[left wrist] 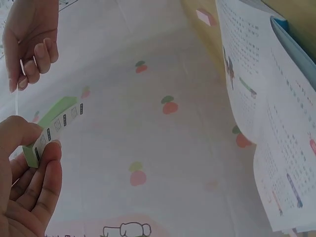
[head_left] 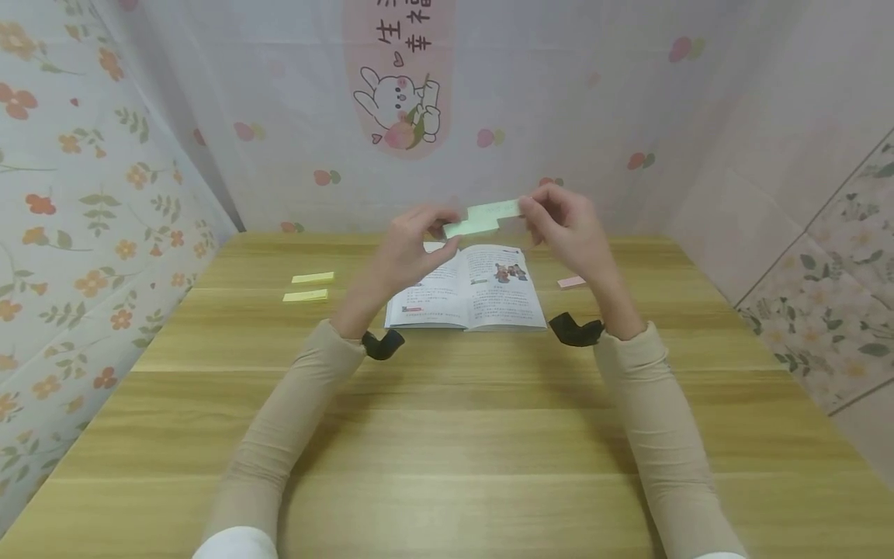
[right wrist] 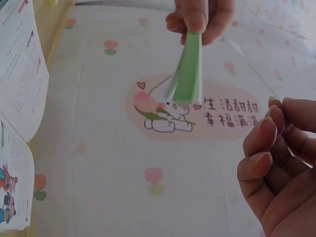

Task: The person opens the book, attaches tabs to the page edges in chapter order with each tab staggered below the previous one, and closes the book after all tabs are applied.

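Observation:
Above the open book (head_left: 499, 303), my left hand (head_left: 415, 252) grips a pad of light green sticky notes (left wrist: 59, 112) by one end, between thumb and fingers. The left wrist view shows a white printed backing on the pad. To its right, my right hand (head_left: 569, 229) pinches the end of a single green sticky note (head_left: 496, 210) between thumb and fingertips. That thin strip (right wrist: 253, 68) appears nearly edge-on in the right wrist view, apart from the pad there. In the head view, note and pad overlap.
Two yellow sticky-note pads (head_left: 313, 277) lie on the wooden table (head_left: 447, 450) left of the book. A pink pad (head_left: 571, 282) lies to the right, partly behind the right forearm. Black straps (head_left: 576, 330) hang at both wrists. A printed curtain (head_left: 279, 93) stands behind the table.

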`<state>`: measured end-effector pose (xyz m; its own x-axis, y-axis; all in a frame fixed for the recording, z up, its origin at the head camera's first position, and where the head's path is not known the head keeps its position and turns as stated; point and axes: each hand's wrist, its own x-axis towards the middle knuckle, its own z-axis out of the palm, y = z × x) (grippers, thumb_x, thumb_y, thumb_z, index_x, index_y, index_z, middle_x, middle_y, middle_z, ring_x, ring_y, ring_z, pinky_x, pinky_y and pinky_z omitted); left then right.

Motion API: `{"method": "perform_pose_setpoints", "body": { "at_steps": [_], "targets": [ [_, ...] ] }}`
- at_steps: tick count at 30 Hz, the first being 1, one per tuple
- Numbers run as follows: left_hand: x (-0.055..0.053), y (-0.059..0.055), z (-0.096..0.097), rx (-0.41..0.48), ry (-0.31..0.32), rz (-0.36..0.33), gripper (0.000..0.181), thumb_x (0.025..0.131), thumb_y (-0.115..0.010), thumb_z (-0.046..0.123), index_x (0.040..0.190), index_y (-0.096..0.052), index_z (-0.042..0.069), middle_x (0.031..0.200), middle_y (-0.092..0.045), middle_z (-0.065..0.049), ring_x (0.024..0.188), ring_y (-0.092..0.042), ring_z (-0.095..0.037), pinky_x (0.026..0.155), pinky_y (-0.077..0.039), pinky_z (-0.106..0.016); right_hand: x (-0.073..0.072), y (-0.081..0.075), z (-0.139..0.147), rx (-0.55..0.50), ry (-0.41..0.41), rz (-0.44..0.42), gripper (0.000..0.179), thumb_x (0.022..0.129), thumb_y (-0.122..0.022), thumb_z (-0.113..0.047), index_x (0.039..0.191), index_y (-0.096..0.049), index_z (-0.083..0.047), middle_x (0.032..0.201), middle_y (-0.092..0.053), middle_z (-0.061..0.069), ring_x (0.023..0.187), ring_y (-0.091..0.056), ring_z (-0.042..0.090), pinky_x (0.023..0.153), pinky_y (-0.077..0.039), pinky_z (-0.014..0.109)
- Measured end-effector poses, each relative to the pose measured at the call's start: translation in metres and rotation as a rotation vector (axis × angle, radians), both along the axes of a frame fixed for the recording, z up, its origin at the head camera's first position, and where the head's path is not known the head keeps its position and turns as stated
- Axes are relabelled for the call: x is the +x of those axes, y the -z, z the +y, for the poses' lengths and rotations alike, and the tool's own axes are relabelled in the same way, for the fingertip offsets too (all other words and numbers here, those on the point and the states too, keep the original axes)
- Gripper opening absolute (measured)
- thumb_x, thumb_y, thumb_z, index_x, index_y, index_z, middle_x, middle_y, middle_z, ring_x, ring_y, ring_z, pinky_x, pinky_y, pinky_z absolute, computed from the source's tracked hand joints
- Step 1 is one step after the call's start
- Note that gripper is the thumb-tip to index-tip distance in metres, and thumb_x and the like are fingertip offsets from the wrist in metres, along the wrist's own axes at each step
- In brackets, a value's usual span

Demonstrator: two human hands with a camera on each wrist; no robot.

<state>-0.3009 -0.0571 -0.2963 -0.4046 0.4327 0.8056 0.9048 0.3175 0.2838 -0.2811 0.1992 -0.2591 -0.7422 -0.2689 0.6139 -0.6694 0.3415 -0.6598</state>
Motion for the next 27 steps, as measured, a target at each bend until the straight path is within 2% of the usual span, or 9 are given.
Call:
{"method": "perform_pose_setpoints", "body": {
  "at_steps": [7,15,23,27],
  "targets": [
    [-0.007,0.009,0.018,-0.011,0.005,-0.055,0.022,0.088,-0.073,0.0,0.108,-0.067,-0.007,0.101,-0.07,-0.017,0.081,-0.067,-0.024,0.078,-0.057,-0.028,-0.002,-0.004,0.015,-0.056,0.084,-0.051,0.024,0.103,-0.06,-0.019,0.101,-0.062,0.005,0.077,-0.056,0.01,0.063,-0.052,0.02,0.057,-0.049,0.023],
    [-0.012,0.017,0.041,-0.046,0.046,-0.091,0.024,0.09,-0.071,-0.001,0.112,-0.066,-0.009,0.106,-0.068,-0.018,0.084,-0.065,-0.023,0.079,-0.054,-0.024,-0.002,-0.011,0.029,-0.116,0.143,0.0,0.016,0.102,-0.06,-0.016,0.099,-0.064,-0.002,0.076,-0.057,0.007,0.061,-0.054,0.017,0.058,-0.05,0.019],
    [-0.017,0.026,0.067,-0.073,0.071,-0.149,0.023,0.091,-0.07,0.0,0.112,-0.066,-0.008,0.107,-0.067,-0.017,0.085,-0.066,-0.023,0.081,-0.053,-0.023,0.0,-0.017,0.037,-0.156,0.157,0.017,0.015,0.102,-0.061,-0.013,0.1,-0.066,0.001,0.072,-0.058,0.004,0.058,-0.056,0.014,0.056,-0.05,0.018],
    [-0.018,0.031,0.08,-0.102,0.083,-0.175,0.022,0.092,-0.069,0.0,0.112,-0.065,-0.008,0.107,-0.067,-0.017,0.085,-0.066,-0.021,0.079,-0.053,-0.022,0.001,-0.019,0.043,-0.221,0.122,0.018,0.016,0.101,-0.061,-0.01,0.102,-0.066,0.005,0.071,-0.059,0.004,0.057,-0.056,0.013,0.054,-0.05,0.018]
  ]
}}
